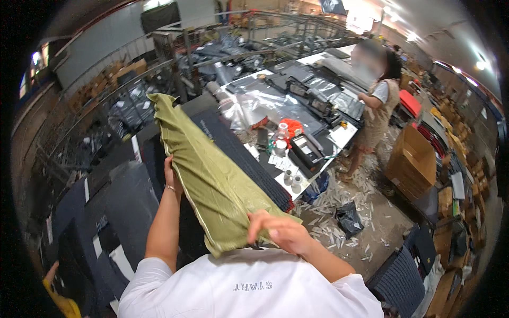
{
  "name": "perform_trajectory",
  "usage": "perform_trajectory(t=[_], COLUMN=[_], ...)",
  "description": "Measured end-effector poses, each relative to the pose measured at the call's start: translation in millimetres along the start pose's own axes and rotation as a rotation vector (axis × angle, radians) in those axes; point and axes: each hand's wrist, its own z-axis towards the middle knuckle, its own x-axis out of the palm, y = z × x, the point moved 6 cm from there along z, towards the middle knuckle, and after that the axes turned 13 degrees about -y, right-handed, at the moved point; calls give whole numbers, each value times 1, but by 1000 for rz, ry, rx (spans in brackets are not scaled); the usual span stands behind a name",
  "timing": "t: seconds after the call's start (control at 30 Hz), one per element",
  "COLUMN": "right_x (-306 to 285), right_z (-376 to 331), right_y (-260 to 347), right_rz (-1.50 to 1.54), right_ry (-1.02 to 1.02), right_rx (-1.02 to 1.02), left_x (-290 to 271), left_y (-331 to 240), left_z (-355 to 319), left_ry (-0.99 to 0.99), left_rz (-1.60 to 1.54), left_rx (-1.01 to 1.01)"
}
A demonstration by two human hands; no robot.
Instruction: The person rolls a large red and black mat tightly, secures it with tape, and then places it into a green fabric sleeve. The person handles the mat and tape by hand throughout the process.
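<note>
A long olive-green plastic mailing bag (212, 175), stuffed and wrinkled, lies slantwise before me, its far end narrow and its near end close to my chest. My left hand (173, 174) grips its left edge about midway along, with most fingers hidden behind the bag. My right hand (281, 232) is over the near right corner of the bag, fingers loosely bent and apart, slightly blurred, with nothing visible in them. Beyond the bag's right side lies a dark ribbed mat (249, 159) with a red edge.
A white table (339, 139) holds clear plastic bags, tape rolls, a black label printer (306, 153) and an orange-red bundle (290, 127). Another person (384, 100) stands at its right. Plastic scraps litter the floor near a cardboard box (411, 159). Dark mats (127, 204) lie left.
</note>
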Motion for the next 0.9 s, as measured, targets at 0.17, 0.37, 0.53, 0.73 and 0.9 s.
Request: perform_trajectory(t=[0.17, 0.37, 0.53, 0.73, 0.9], right_x=[-14, -39, -20, 24, -3], right_z=[27, -46, -63, -58, -111], right_y=[-124, -269, -278, -224, -204], right_rz=[92, -6, 130, -103, -401], right_ry=[38, 155, 273, 316, 175], right_rx=[442, 615, 896, 507, 438], left_x=[-112, -102, -126, -202, -107], left_y=[46, 240, 292, 263, 229], left_z=[-44, -269, -307, -304, -337], left_ry=[-466, -306, -364, -419, -411], left_rz=[263, -162, 327, 1521, 1929], left_rx=[-23, -544, -477, 195, 263])
